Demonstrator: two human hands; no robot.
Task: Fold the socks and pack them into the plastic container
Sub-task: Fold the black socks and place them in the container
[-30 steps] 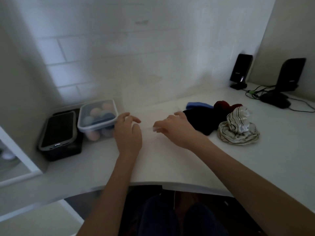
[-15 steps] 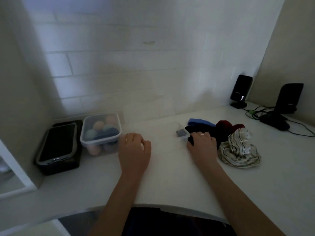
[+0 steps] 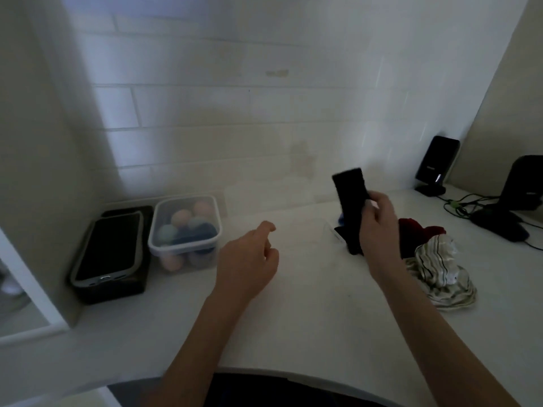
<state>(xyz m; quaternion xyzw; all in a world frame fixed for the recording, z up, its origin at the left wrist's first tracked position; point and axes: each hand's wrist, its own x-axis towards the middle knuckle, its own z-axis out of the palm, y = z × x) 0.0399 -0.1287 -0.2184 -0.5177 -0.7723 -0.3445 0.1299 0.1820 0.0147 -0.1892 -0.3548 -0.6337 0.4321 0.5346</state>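
My right hand grips a black sock and holds it upright above the white desk. My left hand hovers over the desk with fingers loosely curled, holding nothing. A pile of socks lies to the right: a dark red one, a bit of blue behind the black sock, and a white striped one. A clear empty plastic container, faint and hard to make out, sits just left of the pile. A lidded clear container with rolled pastel socks stands at the left.
A phone lies on a dark box at the far left by the wall. Two black speakers with cables stand at the back right. The tiled wall is close behind, and the desk edge curves near me.
My right hand has picked the black sock out of the pile and raised it. My left hand has lifted off the desk and moved slightly right.
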